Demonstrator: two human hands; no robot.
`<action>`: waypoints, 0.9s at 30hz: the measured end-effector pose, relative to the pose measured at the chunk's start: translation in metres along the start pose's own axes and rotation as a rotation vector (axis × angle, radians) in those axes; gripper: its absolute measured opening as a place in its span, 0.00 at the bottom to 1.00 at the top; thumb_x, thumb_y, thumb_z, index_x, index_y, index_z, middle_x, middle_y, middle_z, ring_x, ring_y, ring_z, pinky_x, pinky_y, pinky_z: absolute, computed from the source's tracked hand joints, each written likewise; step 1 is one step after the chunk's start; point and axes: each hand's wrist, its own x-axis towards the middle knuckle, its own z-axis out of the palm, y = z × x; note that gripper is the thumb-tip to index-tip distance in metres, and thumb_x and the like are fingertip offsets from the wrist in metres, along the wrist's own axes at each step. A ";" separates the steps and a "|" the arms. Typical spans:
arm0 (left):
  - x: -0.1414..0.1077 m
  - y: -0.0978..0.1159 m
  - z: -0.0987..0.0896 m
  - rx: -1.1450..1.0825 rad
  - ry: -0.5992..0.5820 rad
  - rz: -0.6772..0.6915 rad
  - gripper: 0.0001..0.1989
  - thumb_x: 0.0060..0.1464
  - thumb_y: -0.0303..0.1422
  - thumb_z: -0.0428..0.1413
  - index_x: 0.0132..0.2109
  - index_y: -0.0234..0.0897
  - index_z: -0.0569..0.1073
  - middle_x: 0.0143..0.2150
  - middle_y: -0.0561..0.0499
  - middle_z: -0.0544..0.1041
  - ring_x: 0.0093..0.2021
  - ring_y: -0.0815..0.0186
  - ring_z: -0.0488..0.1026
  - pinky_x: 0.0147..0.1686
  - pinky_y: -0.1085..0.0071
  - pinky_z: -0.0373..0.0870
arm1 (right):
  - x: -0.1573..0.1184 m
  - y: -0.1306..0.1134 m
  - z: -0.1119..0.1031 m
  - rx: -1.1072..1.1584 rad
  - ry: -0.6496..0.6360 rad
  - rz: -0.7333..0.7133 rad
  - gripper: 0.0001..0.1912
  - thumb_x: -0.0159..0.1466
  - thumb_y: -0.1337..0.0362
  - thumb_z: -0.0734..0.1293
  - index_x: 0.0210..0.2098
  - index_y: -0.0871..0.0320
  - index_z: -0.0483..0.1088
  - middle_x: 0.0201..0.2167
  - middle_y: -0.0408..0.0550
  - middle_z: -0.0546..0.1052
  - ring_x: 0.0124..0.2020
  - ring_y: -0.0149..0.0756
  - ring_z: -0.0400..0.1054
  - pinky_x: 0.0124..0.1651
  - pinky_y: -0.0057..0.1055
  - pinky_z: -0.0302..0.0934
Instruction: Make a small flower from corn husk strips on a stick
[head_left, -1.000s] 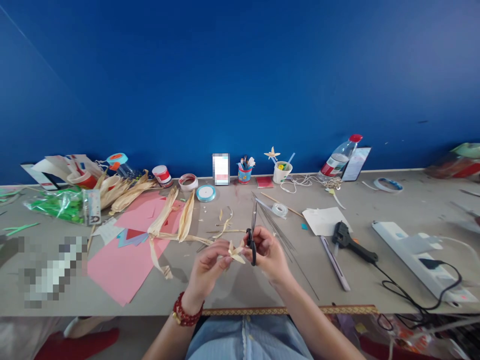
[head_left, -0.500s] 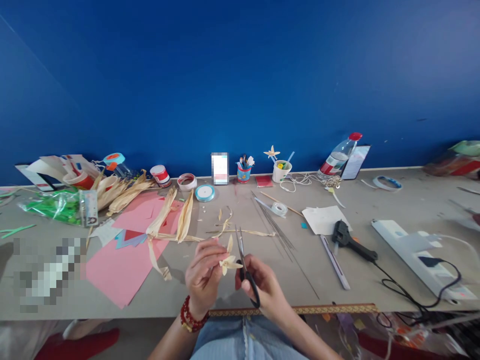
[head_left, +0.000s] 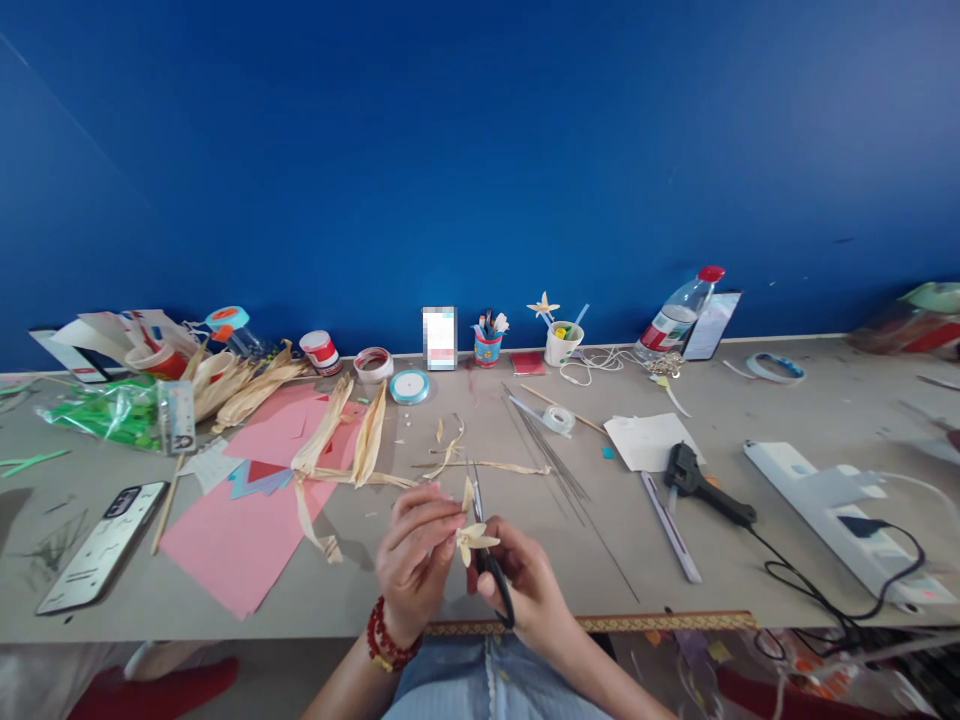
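Blue wall [head_left: 480, 180] stands behind the full width of the grey table [head_left: 300, 600]. Pink paper sheets [head_left: 232, 550] lie flat on the table, to the left of both hands. A white power strip [head_left: 802, 492] lies at the far right, set diagonally. Left hand [head_left: 416, 555]: fingertips pinch the cream flower at its left side. Right hand [head_left: 532, 585]: fingers are closed around the black handles of the scissors. Black glue gun [head_left: 709, 485]: rests on the table between the right hand and the power strip. Scissors [head_left: 504, 592]: blades point away from the body, slightly parted. Cream flower [head_left: 471, 540]: held above the table's near edge, between the hands, just beside the blades.
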 end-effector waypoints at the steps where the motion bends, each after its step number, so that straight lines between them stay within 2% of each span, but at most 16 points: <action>1: 0.000 0.001 0.000 0.000 0.001 -0.007 0.13 0.57 0.26 0.56 0.45 0.46 0.81 0.39 0.47 0.84 0.44 0.54 0.77 0.48 0.51 0.72 | 0.000 0.000 0.000 -0.003 0.004 0.001 0.28 0.55 0.36 0.69 0.28 0.57 0.64 0.22 0.41 0.66 0.23 0.30 0.57 0.27 0.27 0.52; 7: -0.002 0.001 0.000 0.024 -0.004 -0.033 0.11 0.58 0.28 0.55 0.42 0.44 0.82 0.38 0.45 0.84 0.44 0.54 0.77 0.48 0.51 0.73 | -0.001 0.003 0.000 -0.008 0.021 0.007 0.28 0.54 0.37 0.70 0.28 0.56 0.64 0.21 0.40 0.65 0.22 0.29 0.56 0.26 0.27 0.51; 16: -0.002 0.001 0.001 0.018 -0.006 0.006 0.14 0.58 0.25 0.55 0.46 0.44 0.81 0.39 0.46 0.83 0.46 0.54 0.76 0.48 0.52 0.72 | -0.001 0.009 0.001 0.012 0.034 0.025 0.26 0.55 0.40 0.71 0.27 0.56 0.61 0.20 0.39 0.65 0.21 0.28 0.56 0.25 0.26 0.51; 27: -0.004 -0.002 0.001 0.017 -0.008 0.015 0.14 0.59 0.25 0.54 0.46 0.44 0.80 0.40 0.46 0.82 0.46 0.55 0.75 0.48 0.53 0.72 | -0.001 0.008 0.001 -0.034 0.080 0.062 0.27 0.54 0.39 0.71 0.25 0.55 0.60 0.16 0.38 0.66 0.17 0.28 0.58 0.22 0.26 0.50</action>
